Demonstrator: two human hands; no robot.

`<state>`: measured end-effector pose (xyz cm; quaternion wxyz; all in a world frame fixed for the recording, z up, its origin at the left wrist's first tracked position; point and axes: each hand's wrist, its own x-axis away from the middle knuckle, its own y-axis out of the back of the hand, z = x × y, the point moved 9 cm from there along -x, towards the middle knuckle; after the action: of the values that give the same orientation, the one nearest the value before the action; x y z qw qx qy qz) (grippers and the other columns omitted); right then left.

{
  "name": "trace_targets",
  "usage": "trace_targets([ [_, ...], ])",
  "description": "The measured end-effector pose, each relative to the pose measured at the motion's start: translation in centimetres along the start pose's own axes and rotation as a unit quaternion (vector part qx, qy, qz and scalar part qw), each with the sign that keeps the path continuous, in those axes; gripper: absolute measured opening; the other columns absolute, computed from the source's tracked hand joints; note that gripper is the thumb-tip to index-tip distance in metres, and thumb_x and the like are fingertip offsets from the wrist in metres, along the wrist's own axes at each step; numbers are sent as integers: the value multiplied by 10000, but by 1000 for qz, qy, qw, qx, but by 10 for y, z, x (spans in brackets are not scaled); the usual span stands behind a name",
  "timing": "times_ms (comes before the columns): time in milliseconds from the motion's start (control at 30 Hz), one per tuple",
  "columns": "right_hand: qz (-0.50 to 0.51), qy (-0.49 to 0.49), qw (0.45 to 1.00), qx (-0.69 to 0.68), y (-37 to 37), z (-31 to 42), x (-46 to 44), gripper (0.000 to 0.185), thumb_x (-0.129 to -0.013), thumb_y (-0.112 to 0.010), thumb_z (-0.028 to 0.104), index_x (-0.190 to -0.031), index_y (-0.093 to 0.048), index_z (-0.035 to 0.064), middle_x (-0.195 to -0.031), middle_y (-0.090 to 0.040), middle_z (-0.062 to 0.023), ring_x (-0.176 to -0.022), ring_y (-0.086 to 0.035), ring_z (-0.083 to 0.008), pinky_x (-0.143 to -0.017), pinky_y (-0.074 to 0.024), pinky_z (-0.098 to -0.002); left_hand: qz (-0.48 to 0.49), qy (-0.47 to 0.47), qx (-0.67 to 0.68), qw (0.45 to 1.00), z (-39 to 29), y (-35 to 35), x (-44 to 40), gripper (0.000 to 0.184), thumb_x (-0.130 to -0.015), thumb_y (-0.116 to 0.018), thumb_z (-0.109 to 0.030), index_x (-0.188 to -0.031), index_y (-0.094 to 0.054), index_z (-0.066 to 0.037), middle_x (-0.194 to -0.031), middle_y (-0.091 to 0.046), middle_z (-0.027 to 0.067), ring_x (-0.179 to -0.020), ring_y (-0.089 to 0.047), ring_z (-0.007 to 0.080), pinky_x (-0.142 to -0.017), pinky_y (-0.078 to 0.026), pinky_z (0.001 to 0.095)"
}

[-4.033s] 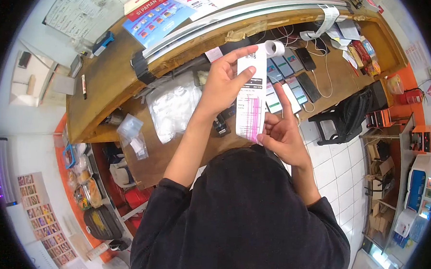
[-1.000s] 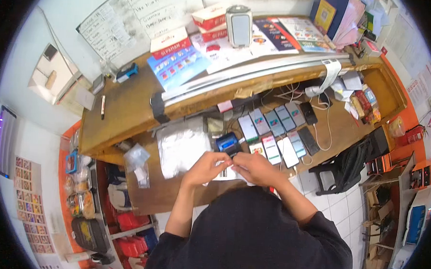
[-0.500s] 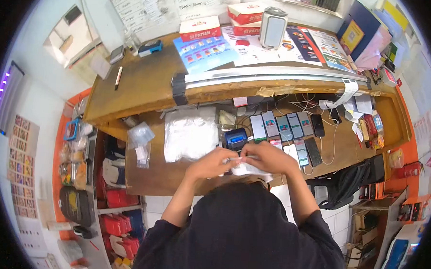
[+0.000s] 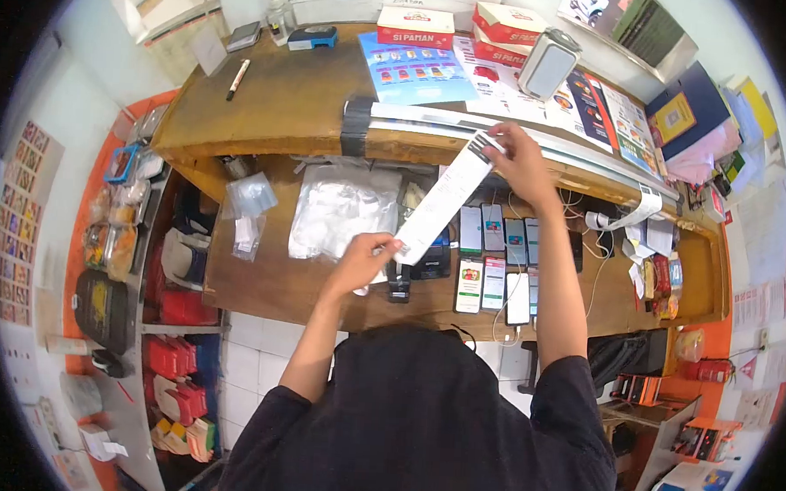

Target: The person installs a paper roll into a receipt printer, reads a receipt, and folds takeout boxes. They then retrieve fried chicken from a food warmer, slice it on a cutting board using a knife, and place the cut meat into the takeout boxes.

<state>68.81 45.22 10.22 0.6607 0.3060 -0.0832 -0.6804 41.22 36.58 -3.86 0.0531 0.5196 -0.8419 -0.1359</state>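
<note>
A long white printed receipt (image 4: 446, 199) is stretched slantwise between my two hands above the desk. My left hand (image 4: 366, 260) pinches its lower end, close to the desk's front. Its upper end, which carries a dark band, is gripped by my right hand (image 4: 518, 163) at the raised shelf's edge. Beneath the paper sits a dark blue and black printer-like device (image 4: 431, 263), partly covered. A small black object (image 4: 398, 283) lies just right of my left hand. Several phones stand in rows under my right forearm, among them a white-screened phone (image 4: 517, 298).
A stack of clear plastic bags (image 4: 342, 213) lies left of the phones. Charging cables (image 4: 596, 254) trail across the right side. On the raised shelf (image 4: 286, 87) are red and white boxes (image 4: 415, 27), menu sheets, a marker (image 4: 238, 80) and a napkin dispenser (image 4: 549, 66).
My hands were close together at the front of the desk, on crumpled white paper. Now they are apart, my right hand raised forward, with the receipt spread out. The camera view has shifted.
</note>
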Motion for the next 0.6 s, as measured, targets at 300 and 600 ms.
trace_targets([
  [300,-111,203,958,167,-36,-2,-11,176,-853,-684,39,-1019,-739,57,-1037,-583,-130,-1012,-556,-317,-917,-446,-405,144,34,32,988,16,-79,-14,324,-1002,-617,-295,-1085,-704,6,-942,-756,125,-858,-683,197,-821,-517,353],
  [600,-72,196,931,299,-50,-12,-11,282,-929,-614,117,-1190,-705,61,-1110,-619,-150,-1038,-562,-313,-925,-438,-413,65,149,-62,985,84,-42,47,371,-917,-692,-165,-1243,-539,-76,-1027,-607,127,-926,-626,314,-826,-493,411],
])
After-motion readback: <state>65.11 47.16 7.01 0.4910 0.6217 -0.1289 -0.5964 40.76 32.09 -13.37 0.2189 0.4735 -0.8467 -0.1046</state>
